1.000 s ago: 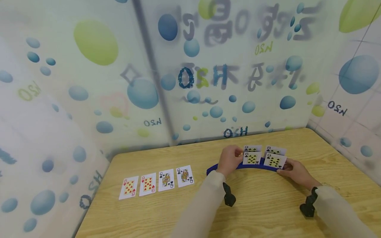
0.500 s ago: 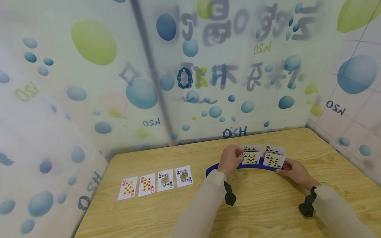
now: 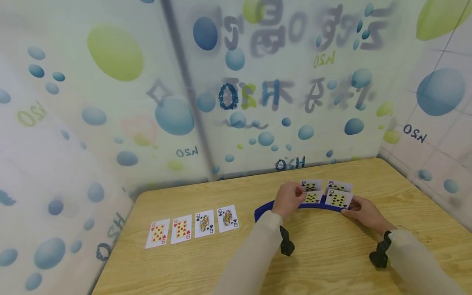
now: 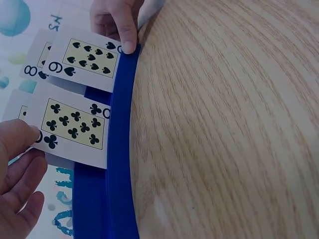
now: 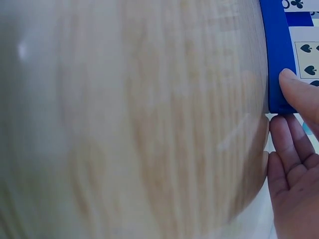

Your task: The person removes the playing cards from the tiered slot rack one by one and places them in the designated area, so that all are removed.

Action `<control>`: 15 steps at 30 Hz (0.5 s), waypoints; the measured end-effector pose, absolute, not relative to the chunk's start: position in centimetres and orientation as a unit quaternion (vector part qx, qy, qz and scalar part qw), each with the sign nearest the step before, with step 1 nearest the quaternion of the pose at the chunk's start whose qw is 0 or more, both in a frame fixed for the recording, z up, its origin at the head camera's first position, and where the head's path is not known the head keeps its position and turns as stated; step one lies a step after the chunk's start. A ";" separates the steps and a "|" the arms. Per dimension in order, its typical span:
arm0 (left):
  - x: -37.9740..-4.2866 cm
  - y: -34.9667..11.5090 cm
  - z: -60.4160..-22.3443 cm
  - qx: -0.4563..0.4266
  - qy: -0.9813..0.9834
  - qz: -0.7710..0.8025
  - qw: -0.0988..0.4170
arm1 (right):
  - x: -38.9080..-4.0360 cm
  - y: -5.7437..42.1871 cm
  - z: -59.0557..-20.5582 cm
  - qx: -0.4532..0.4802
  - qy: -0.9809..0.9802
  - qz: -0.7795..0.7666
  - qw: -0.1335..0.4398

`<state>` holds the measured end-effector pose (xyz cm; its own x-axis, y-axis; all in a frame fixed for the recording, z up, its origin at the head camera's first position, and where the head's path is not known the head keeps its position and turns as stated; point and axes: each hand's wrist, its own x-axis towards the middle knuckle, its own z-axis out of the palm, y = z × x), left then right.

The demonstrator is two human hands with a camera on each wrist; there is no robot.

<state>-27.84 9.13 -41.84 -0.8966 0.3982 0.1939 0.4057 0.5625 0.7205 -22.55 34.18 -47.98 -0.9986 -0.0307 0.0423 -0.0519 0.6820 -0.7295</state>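
Left fingers [image 4: 21,135] at club card's [image 4: 75,124] corner

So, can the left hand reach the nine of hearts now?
Probably yes: the nine of hearts lies flat, uncovered, though the left hand would first release the eight of clubs.

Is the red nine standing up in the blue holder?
No, the red nine lies flat on the table beside the red eight, away from the blue holder.
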 end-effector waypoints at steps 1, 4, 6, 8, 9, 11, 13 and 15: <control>-27.9 9.2 -41.9 -0.231 -0.885 -0.405 0.006 | -22.6 34.2 -48.0 0.022 -0.917 0.398 0.013; -27.8 9.3 -41.9 -0.239 -0.885 -0.400 0.008 | -22.6 34.2 -48.0 0.021 -0.917 0.399 0.013; -27.8 9.2 -41.9 -0.247 -0.886 -0.394 0.012 | -22.6 34.2 -48.1 0.021 -0.916 0.400 0.014; -27.8 9.1 -41.9 -0.253 -0.885 -0.390 0.013 | -22.7 34.2 -48.1 0.022 -0.916 0.400 0.015; -27.8 9.1 -41.8 -0.256 -0.885 -0.389 0.013 | -22.7 34.2 -48.2 0.023 -0.916 0.400 0.016; -27.7 8.9 -41.8 -0.258 -0.883 -0.391 0.011 | -22.7 34.3 -48.1 0.024 -0.916 0.400 0.018; -27.7 8.6 -41.7 -0.258 -0.882 -0.395 0.007 | -22.6 34.2 -48.1 0.024 -0.917 0.398 0.020; -27.7 8.3 -41.7 -0.256 -0.880 -0.399 0.003 | -22.5 34.1 -48.0 0.025 -0.917 0.398 0.022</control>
